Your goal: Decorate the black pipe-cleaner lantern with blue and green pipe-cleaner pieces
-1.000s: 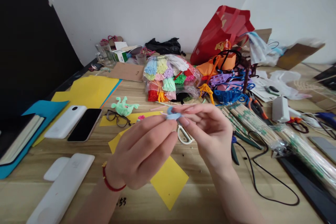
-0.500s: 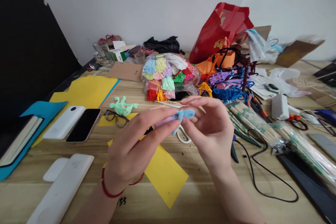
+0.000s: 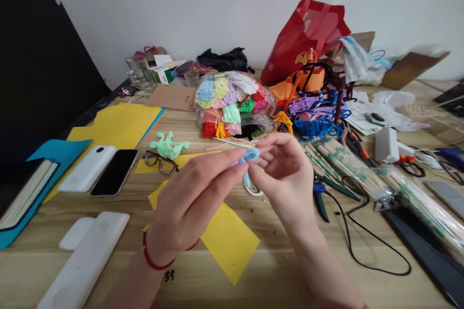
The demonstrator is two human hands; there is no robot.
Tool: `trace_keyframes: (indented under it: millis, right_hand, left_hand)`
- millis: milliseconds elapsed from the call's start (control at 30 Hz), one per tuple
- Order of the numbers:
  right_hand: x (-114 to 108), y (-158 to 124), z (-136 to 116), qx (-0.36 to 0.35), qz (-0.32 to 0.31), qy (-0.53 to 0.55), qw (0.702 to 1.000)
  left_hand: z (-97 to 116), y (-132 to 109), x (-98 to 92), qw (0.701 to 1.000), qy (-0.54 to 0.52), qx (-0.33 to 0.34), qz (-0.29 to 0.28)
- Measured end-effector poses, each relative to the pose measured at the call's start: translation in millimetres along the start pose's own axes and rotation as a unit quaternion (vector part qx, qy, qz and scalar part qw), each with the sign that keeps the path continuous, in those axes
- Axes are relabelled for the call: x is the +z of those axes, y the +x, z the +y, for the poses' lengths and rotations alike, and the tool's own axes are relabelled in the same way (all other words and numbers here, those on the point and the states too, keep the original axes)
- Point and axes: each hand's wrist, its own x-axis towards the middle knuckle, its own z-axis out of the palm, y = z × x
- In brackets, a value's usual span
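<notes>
Blue pipe cleaner (image 3: 249, 155) tail now lower, pinched between left hand (image 3: 194, 205) and right hand (image 3: 286, 181)

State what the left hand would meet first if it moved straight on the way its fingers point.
Probably the right hand, just beyond the blue pipe cleaner that the left hand pinches.

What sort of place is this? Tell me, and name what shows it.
Probably a home craft table: a bag of coloured pipe cleaners, bundled wooden skewers, and a light blue pipe cleaner pinched between left hand and right hand.
</notes>
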Motion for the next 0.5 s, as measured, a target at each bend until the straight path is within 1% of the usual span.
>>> trace_keyframes:
  millis: [133, 167, 200, 267, 333, 367, 433, 500]
  right_hand:
    - [4, -3, 0, -0.019, -0.007, -0.055, 0.998]
    - [4, -2, 0, -0.015, -0.013, -0.053, 0.998]
    - [3, -2, -1, -0.002, -0.022, -0.043, 0.999]
    - [1, 0, 0, 0.045, -0.043, -0.005, 0.998]
    - [-2, 3, 0, 0.095, -0.065, 0.030, 0.993]
    - [-3, 4, 1, 0.110, -0.072, 0.039, 0.991]
    - [-4, 5, 2, 0.119, -0.075, 0.043, 0.989]
    - [-5, 5, 4, 0.112, -0.074, 0.033, 0.990]
  left_hand:
    - [-2, 10, -1.6, 0.999, 0.015, -0.013, 0.031]
    - [-3, 12, -1.7, 0.999, 0.014, -0.021, 0.039]
    - [-5, 13, -1.8, 0.998, 0.001, -0.042, 0.045]
    - [-8, 15, -2.0, 0.988, -0.067, -0.129, 0.049]
    - [-12, 17, -2.2, 0.957, -0.167, -0.234, 0.043]
    - [-13, 18, -2.2, 0.938, -0.209, -0.275, 0.032]
    - [-14, 19, -2.4, 0.912, -0.257, -0.320, 0.021]
    - [-15, 20, -2.9, 0.907, -0.262, -0.330, 0.025]
